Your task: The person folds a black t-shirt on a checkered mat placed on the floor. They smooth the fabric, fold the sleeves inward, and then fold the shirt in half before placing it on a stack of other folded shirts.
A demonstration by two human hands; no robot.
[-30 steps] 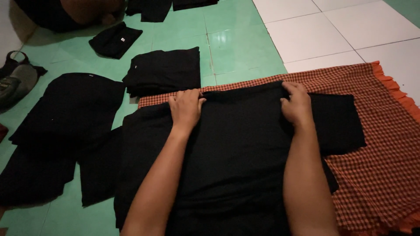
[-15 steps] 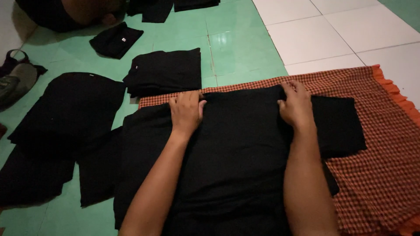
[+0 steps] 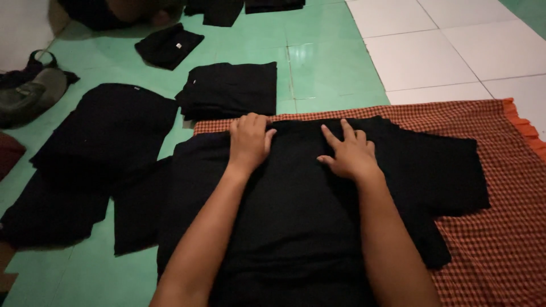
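1. Left hand (image 3: 248, 140): palm down, fingers together and curled at the tips over the top edge of the black T-shirt (image 3: 307, 210); whether they pinch the cloth cannot be told.
2. Right hand (image 3: 351, 152): flat, fingers spread, pressing the shirt near its collar line.
3. The shirt lies spread at 6 o'clock, on the orange checked cloth (image 3: 500, 227), its left sleeve hanging off onto the green tiled floor (image 3: 318, 68).
4. Risk: uneven pressure from the two hands probably drags the fabric, wrinkling it or skewing its top edge.
5. Risk: the overhanging sleeve may snag the flat black garment (image 3: 102, 136) at 9 o'clock.
6. Risk: a forward push could nudge the folded black stack (image 3: 230, 88) at 11 o'clock.
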